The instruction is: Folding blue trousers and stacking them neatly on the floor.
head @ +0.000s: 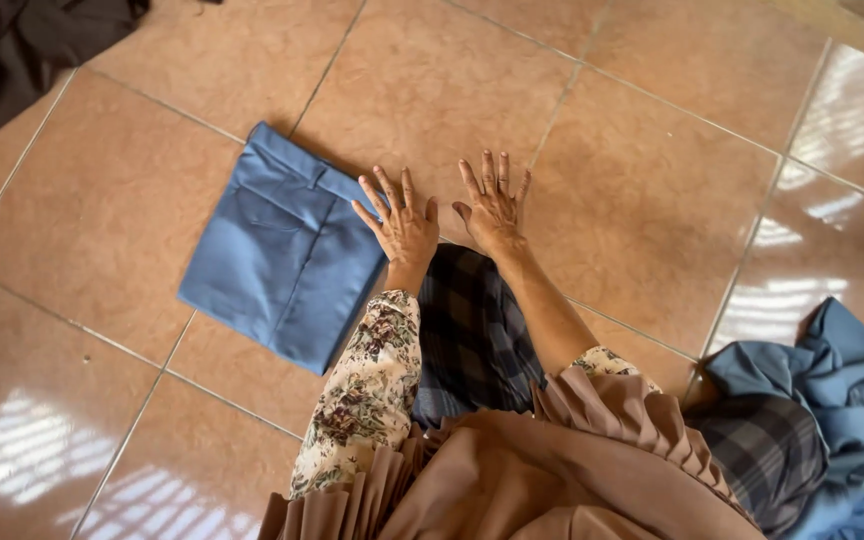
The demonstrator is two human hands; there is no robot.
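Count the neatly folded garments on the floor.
1: blue folded trousers beside the left hand. An unfolded heap of clothes at right may hide others.

Both arms stretched forward and down from the body, converging toward the hands. Left hand flat, palm down, fingers spread wide and pointing away, thumb angled out to the right. Right hand just beside it, likewise flat and palm down, fingers fanned and straight, thumb turned in toward the left hand. Thumbs near each other, not touching. Neither grip closed on anything; both fully opened out. Left forearm covered to the wrist by a floral sleeve, running steeply up from lower left. Right forearm bare from wrist to near the elbow, sleeve pushed back, slanting in from lower right.
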